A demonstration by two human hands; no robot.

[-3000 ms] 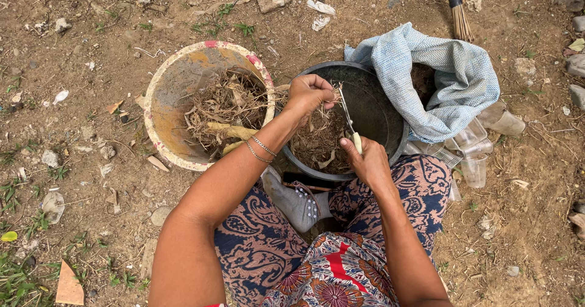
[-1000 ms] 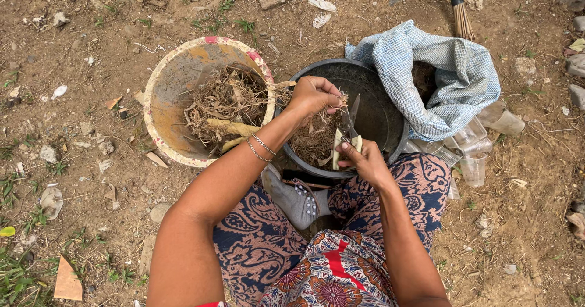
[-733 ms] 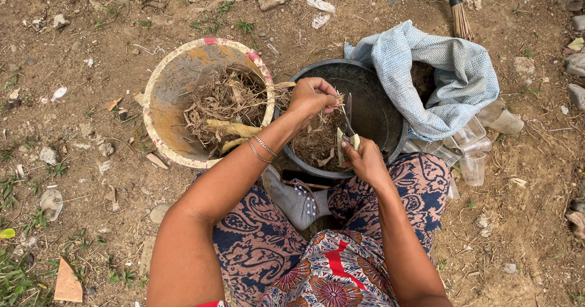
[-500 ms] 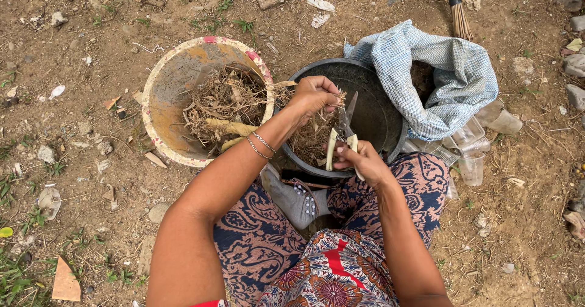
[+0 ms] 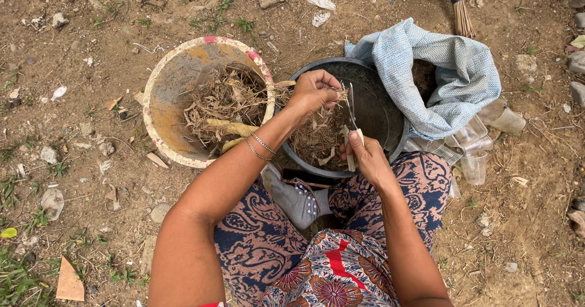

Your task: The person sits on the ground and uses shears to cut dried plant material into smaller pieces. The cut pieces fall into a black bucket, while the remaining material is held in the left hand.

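Basically a top-down view: person sits on bare dirt ground (image 5: pixel 91 118), patterned trousers (image 5: pixel 268 246) at 6 o'clock. Left hand (image 5: pixel 314 90) is closed, fingertips pinching a tuft of dry roots (image 5: pixel 338 93) over the black basin (image 5: pixel 381 109), just left of frame centre. Right hand (image 5: pixel 365 157) sits at 5 o'clock of the left, wrapped around the pale handle of a small knife (image 5: pixel 352 115); thin blade points up toward 12 o'clock, tip close to the pinched tuft, contact not clear. Black basin holds a pile of dry root trimmings (image 5: pixel 314 139) in its left half. Yellow bucket (image 5: pixel 167 96) with red patches on the rim stands at 9 o'clock of the basin, rims touching or nearly; inside it tangled roots and pale stalks (image 5: pixel 228 127). Two thin bangles (image 5: pixel 259 147) on the left wrist. Blue-white woven cloth (image 5: pixel 448 81) drapes over the basin's rim at 2 o'clock, dark stuff inside it. Clear plastic cups (image 5: pixel 472 154) lie at 4 o'clock of the basin on the ground. Broom bundle (image 5: pixel 460 5) at 1 o'clock frame edge. Grey shoe (image 5: pixel 298 200) under the basin's near edge, between the knees. Stones and scraps scattered about.
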